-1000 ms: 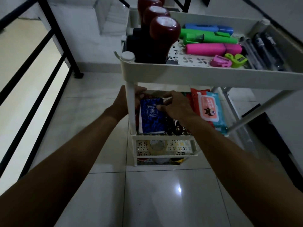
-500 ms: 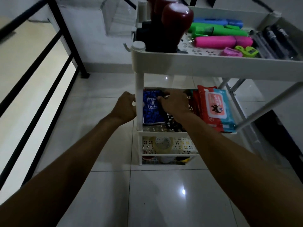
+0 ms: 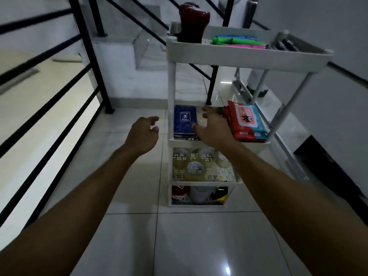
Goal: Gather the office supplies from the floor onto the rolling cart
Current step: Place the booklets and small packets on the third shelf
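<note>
Rolling cart (image 3: 247, 56), white, four tiers, standing on the tiled floor (image 3: 199, 246) beside a black stair railing (image 3: 87, 56).

Second tier: blue notebook (image 3: 184, 121) lying flat at the left front corner, long axis running front to back, hard against the left front post (image 3: 171, 100). Red wipes packet (image 3: 246, 122) sitting at the right edge of the same shelf, well apart from the notebook.

Right hand (image 3: 214, 129) hovering just beside the notebook's right edge, fingers spread and relaxed, gripping nothing; it is the nearer hand.

Left hand (image 3: 144, 134) hanging outside the cart, left of the post, fingers loosely curled, holding nothing.

Top tier: highlighters (image 3: 237, 41) and dark red stamp handles (image 3: 194, 14). Third tier: tape rolls (image 3: 196, 168).

Room: the shelf between notebook and packet is lying partly hidden under the right hand; the upper tray is limiting headroom. No supplies are showing on the visible floor, so the gathering is looking close to finished.
</note>
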